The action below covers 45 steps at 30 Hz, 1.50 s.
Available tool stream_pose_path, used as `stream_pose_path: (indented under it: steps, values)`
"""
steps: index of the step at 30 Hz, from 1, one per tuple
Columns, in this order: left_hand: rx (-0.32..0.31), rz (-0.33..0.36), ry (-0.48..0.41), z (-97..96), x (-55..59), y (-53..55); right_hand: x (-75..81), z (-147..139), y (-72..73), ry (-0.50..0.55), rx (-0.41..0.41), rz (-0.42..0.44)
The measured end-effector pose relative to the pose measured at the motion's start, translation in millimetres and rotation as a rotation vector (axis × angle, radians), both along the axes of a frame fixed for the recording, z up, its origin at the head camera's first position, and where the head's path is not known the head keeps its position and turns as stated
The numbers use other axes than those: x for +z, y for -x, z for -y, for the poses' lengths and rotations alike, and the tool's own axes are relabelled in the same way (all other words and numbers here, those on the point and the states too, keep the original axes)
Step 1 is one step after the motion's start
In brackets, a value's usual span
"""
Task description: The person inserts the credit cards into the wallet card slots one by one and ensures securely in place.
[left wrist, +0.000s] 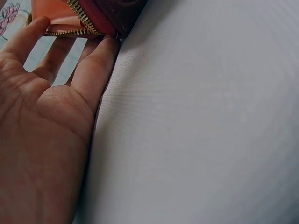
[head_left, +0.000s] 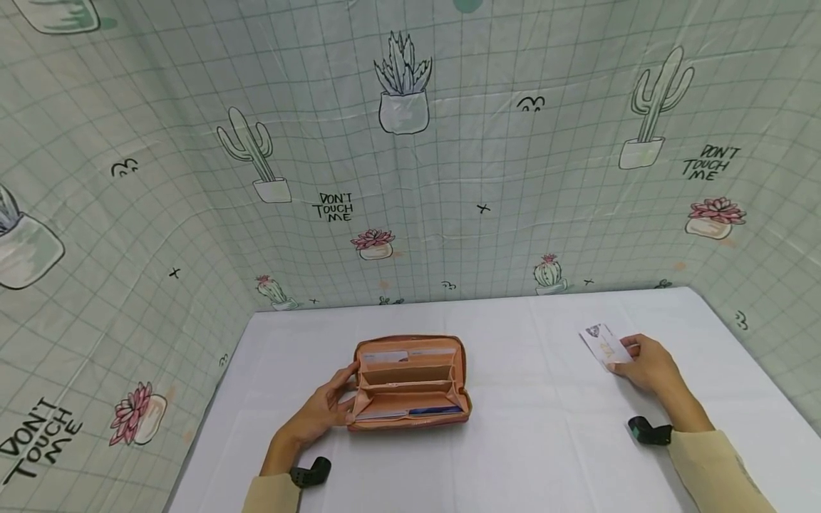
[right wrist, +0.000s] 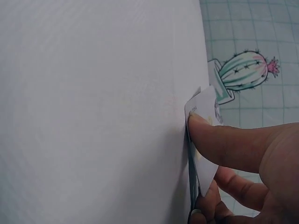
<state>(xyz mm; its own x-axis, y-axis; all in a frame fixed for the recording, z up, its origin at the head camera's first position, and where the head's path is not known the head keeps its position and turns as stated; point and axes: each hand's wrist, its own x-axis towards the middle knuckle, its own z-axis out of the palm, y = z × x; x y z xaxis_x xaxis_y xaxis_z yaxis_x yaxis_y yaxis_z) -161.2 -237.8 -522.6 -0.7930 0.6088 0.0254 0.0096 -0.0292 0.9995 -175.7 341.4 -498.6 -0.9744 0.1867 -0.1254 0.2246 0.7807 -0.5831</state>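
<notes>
An orange-brown zip wallet [head_left: 410,424] lies unzipped and spread, its pleated compartments facing up. Cards sit in its back slots, and a blue card [head_left: 435,410] shows in the front one. At the wallet's left end my left hand [head_left: 321,411] holds its side, fingers and thumb spread along the edge. The left wrist view shows the brass zipper [left wrist: 84,18] close to the fingertips. Well to the right, my right hand [head_left: 651,365] pinches a thin white card [head_left: 603,345] with gold and dark print. The right wrist view shows the thumb flat on the card's face, with a second layer behind it.
A white cloth covers the table [head_left: 526,442]. Behind and at the sides hangs a green gridded curtain [head_left: 449,164] printed with cacti and words. A black camera [head_left: 311,472] is strapped to the left wrist, another black camera [head_left: 649,432] to the right.
</notes>
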Motion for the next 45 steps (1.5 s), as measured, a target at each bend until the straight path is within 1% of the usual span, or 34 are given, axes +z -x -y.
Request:
stream_pose_path:
  steps: [5, 9, 11, 15, 17, 20, 23, 25, 28, 31, 34, 39, 43, 45]
  values:
    - [-0.001, 0.003, 0.028, 3.1, 0.0, -1.6, -1.8, 1.1, -2.9, 0.026, 0.016, -0.044]
    - [0.000, 0.014, 0.031, 2.9, 0.1, -0.4, -5.1, 1.7, -4.7, 0.019, 0.014, -0.105]
    - [-0.010, -0.002, 0.026, 2.8, -0.7, 0.4, -5.7, 2.2, -5.8, 0.012, 0.008, -0.140]
    - [-0.015, -0.010, 0.027, 2.7, -2.2, 0.9, -3.1, 4.7, -7.4, 0.031, 0.002, -0.211]
    - [-0.014, -0.014, 0.026, 2.4, -2.7, 0.7, -0.5, 6.5, -9.0, 0.067, 0.012, -0.227]
    - [-0.011, -0.019, 0.015, 2.3, -2.4, 0.3, 4.4, 11.7, -10.6, 0.177, 0.041, -0.212]
    - [-0.011, -0.011, 0.004, 2.3, -1.7, 0.4, 9.9, 18.3, -11.8, 0.329, 0.070, -0.158]
    - [-0.015, -0.008, -0.002, 2.0, -1.6, 0.5, 13.3, 23.5, -12.7, 0.410, 0.085, -0.128]
    - [-0.017, -0.005, -0.002, 1.2, -1.0, 0.7, 16.6, 30.9, -13.6, 0.494, 0.116, -0.101]
    - [-0.015, -0.009, 0.005, 0.7, -0.4, 0.3, 18.7, 38.9, -14.9, 0.555, 0.147, -0.091]
    - [-0.015, -0.013, 0.003, 0.8, -0.6, 0.0, 20.7, 47.1, -16.3, 0.592, 0.166, -0.072]
    - [-0.018, 0.003, -0.009, 0.7, -1.2, 0.2, 24.3, 59.8, -20.2, 0.653, 0.198, -0.039]
    - [-0.007, -0.006, 0.015, 1.4, -1.3, -0.2, 27.6, 68.5, -22.8, 0.700, 0.217, -0.028]
    - [-0.006, -0.008, 0.010, 1.5, -1.3, 0.3, 28.6, 72.4, -22.9, 0.717, 0.222, -0.021]
